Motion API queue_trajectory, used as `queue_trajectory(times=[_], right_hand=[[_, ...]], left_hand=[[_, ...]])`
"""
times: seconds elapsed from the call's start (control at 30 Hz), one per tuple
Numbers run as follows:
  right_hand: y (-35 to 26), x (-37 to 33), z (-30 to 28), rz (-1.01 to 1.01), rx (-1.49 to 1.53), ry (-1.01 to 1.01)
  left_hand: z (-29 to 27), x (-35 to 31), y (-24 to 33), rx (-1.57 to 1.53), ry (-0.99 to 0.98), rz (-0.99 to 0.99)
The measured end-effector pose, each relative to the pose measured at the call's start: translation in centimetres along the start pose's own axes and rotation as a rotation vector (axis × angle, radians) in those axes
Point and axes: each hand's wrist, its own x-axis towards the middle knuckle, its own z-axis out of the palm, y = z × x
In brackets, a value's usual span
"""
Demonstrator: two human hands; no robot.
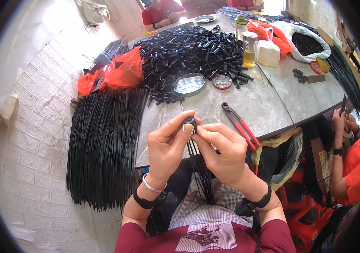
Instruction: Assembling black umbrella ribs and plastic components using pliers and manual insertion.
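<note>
Close in front of me, both hands meet at a small round black fitting (189, 121) with thin black rods (203, 179) hanging from it toward my lap. My left hand (165, 141) pinches the fitting between thumb and fingers. The thumb and fingers of my right hand (224, 145) are pressed together at the fitting's right side, where a rod top seems to be; the exact contact is hidden. Right of my hands, pincers with red handles (247, 130) lie on the grey table (163, 135). Beyond my hands are a round silver tin (189, 84) and a red-rimmed dish of small metal pieces (222, 82).
A large heap of black tubular parts (188, 50) covers the table's far middle. Long black rods (104, 147) overhang the left edge, near a red plastic bag (123, 71). Bottles (250, 50) stand far right. A co-worker in orange (354, 168) sits at right; others sit opposite.
</note>
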Motion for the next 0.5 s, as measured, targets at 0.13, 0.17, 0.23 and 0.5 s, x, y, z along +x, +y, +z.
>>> queue_trajectory(times=[0.13, 0.17, 0.23, 0.5], right_hand=[[0.08, 0.27, 0.05, -0.054, -0.054, 0.031], [0.13, 0.20, -0.02, -0.056, -0.054, 0.029], [0.20, 0.01, -0.12, -0.078, -0.088, 0.050], [-0.08, -0.15, 0.47, -0.224, -0.228, 0.094]], left_hand=[[0.40, -0.43, 0.44, 0.059, 0.031, 0.053], [0.18, -0.41, 0.41, 0.058, 0.033, 0.055], [-0.46, -0.29, 0.32, 0.169, -0.056, 0.118], [-0.24, -0.86, 0.78, 0.179, -0.016, 0.094]])
